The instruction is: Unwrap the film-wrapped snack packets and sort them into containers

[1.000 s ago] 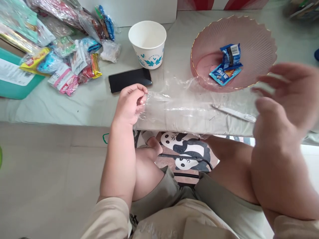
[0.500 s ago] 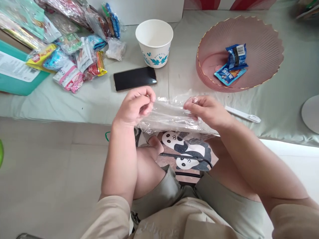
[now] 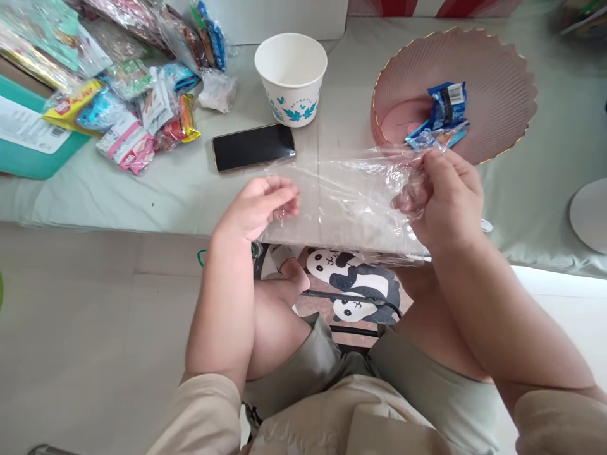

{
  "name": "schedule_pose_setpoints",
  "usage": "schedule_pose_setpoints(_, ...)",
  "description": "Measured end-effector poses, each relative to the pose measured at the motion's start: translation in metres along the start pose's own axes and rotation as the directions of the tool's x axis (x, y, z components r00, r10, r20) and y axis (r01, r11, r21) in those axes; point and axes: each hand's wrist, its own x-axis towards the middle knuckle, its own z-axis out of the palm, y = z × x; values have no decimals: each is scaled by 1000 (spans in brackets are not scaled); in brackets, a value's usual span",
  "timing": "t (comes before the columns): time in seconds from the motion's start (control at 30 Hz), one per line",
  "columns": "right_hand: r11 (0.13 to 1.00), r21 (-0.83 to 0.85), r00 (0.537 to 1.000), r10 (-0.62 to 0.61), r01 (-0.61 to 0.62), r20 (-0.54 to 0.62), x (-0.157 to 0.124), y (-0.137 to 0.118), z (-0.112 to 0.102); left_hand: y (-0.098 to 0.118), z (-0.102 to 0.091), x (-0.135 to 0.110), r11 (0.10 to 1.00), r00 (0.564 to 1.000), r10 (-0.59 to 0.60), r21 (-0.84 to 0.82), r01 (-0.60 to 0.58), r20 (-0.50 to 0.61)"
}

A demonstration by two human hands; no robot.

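Note:
A thin clear plastic bag (image 3: 351,196) is spread above the front of the bench, between my two hands. My right hand (image 3: 448,196) is closed on its right end, where the film bunches in my fingers. At the left end my left hand (image 3: 260,205) is curled, thumb and fingertips pinched together at the film's edge. Behind the bag stands a white paper tub (image 3: 294,79) with blue leaf prints, its mouth facing up. A black phone (image 3: 253,148) lies left of the tub. Beyond my right hand is a pink ribbed bowl (image 3: 497,95) with blue snack packets (image 3: 448,104) in it.
Several wrapped snacks (image 3: 126,142) are heaped at the back left, beside a teal box (image 3: 28,148). A white round object (image 3: 590,215) sits at the right edge. Below the bench front, a panda-printed surface (image 3: 360,284) shows between my knees.
My right hand has moved right and away from me, drawing the plastic bag out wider, and now covers most of the white strip on the bench. My left hand has barely moved.

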Motion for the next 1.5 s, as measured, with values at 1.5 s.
schedule_pose_setpoints(1.5,928,-309,978,-195,208,71,-21,16,-42,14,-3,-32,988,990,138,-74,-139,-17)
